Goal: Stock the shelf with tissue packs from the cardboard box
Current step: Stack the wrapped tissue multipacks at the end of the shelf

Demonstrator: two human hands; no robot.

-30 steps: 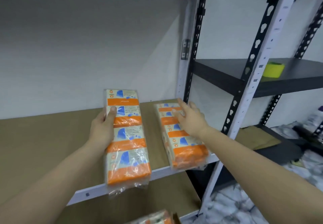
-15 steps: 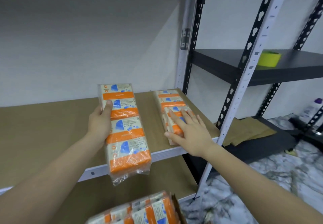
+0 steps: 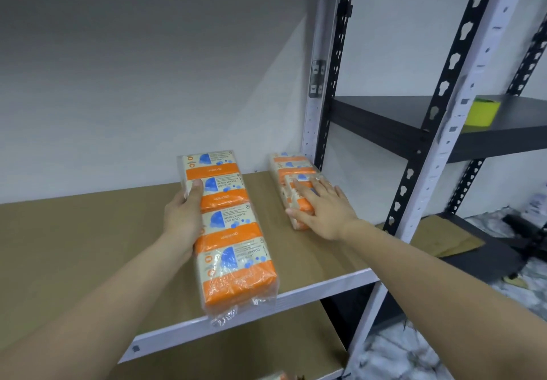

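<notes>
A: From the head camera, where do things stand?

B: The left hand (image 3: 185,219) grips a long tissue pack (image 3: 228,228) by its left edge, thumb curled over the top, fingers hidden beneath. The pack hangs above the shelf (image 3: 88,246), its near end jutting past the front rail. The right hand (image 3: 321,208) lies flat, fingers spread, pressing on a second tissue pack (image 3: 291,172) that rests at the shelf's right end, close to the white post (image 3: 318,89).

A: So how should the held one go down?

B: I would lower its far end first, keep it parallel to the resting pack, then slide it back until nothing overhangs the rail. The wrapper looks slick and soft, so a firm hold at the middle likely stops it sagging.

A: And the right hand?

B: Best to lift it only once that pack sits square against the back. The cardboard box is not in view; only a sliver of packs shows at the bottom edge.
</notes>
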